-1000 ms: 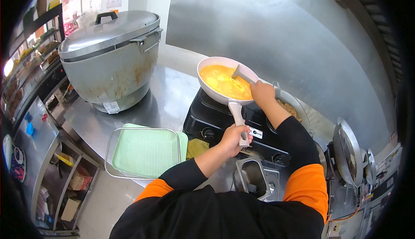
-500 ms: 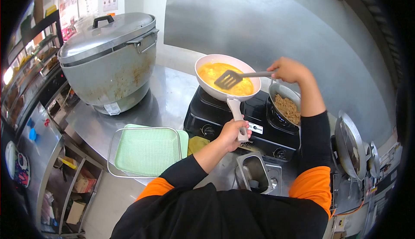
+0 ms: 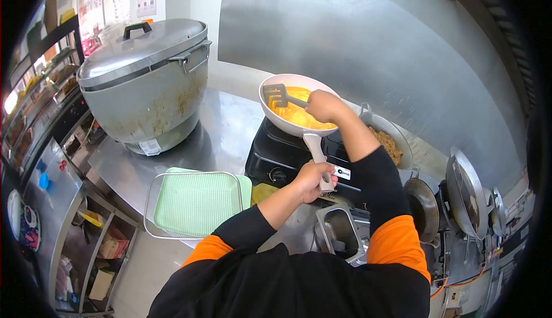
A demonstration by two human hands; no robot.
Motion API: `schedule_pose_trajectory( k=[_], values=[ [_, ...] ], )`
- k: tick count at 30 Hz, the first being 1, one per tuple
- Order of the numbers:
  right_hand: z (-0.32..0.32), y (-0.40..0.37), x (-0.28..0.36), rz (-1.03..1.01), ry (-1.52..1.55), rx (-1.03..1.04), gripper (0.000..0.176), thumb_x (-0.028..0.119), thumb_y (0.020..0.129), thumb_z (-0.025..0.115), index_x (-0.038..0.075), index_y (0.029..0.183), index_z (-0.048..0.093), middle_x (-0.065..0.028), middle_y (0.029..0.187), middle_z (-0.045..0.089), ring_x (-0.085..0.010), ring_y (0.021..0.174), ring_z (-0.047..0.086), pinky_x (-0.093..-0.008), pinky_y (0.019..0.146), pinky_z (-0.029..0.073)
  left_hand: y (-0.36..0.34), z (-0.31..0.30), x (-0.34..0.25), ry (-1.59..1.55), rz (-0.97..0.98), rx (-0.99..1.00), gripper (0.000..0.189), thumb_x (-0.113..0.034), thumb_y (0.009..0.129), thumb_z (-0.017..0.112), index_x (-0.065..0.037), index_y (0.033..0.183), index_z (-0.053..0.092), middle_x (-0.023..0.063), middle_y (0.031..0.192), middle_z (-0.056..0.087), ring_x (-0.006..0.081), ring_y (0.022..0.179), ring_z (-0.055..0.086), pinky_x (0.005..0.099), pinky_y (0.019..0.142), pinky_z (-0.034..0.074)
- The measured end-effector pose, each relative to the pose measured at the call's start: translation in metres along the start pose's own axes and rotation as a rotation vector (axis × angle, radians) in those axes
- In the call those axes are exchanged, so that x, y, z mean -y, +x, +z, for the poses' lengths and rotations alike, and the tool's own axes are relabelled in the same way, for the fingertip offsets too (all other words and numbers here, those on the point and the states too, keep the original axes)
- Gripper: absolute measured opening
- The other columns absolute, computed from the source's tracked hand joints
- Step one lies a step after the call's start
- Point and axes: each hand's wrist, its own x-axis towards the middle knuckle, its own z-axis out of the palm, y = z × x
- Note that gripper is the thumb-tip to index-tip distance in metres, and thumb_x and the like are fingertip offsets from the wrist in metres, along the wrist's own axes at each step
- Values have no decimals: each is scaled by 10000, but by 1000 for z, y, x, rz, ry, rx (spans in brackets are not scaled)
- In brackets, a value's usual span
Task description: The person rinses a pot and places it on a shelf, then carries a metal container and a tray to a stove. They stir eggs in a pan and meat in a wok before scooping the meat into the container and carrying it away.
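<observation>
Head view: left fingers (image 3: pixel 321 175) are clamped around the end of the pan handle (image 3: pixel 315 150); the left hand (image 3: pixel 312 180) is held over the near edge of the stove (image 3: pixel 280 152). Right fingers (image 3: pixel 314 102) are closed on the grip of the spatula (image 3: pixel 278 95); the right hand (image 3: pixel 324 105) is held above the frying pan (image 3: pixel 275 119). The slotted spatula head is placed at the pan's far left rim, touching the yellow egg mix (image 3: pixel 299 115). The white frying pan is set on the left burner of the black stove, handle pointed toward the person.

A second pan (image 3: pixel 402 156) with brown food is seen just right of it, partly hidden by the right arm. The stove is stood toward the right end of the steel tabletop (image 3: pixel 221 128). A yellow cloth (image 3: pixel 261 192) is laid just beside the stove's near left corner. A wire basket (image 3: pixel 150 200) with a green tray (image 3: pixel 195 203) is placed at the tabletop's near edge. A large lidded rice cooker (image 3: pixel 144 82) is stood at the far left corner. A steel container (image 3: pixel 339 232) is seen below the left hand, near the person's chest.
</observation>
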Motion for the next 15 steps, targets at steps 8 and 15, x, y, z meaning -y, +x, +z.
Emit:
schedule_pose_trajectory(
  k=[8, 15],
  values=[
    [13, 66, 31, 279, 78, -55, 211, 102, 727, 500, 20, 879, 622, -170, 932, 588, -306, 850, 574, -360, 708, 457, -5, 8, 2, 49, 63, 43, 217, -129, 819, 415, -62, 1026, 416, 83, 828, 502, 204, 724, 532, 344, 630, 473],
    [26, 78, -13, 545, 206, -130, 274, 126, 739, 519, 95, 1000, 599, -131, 1062, 552, -283, 997, 523, -358, 793, 437, -10, 7, -7, 5, 15, -7, 312, -93, 796, 456, -54, 1094, 370, 84, 822, 504, 204, 701, 535, 339, 613, 476]
  ],
)
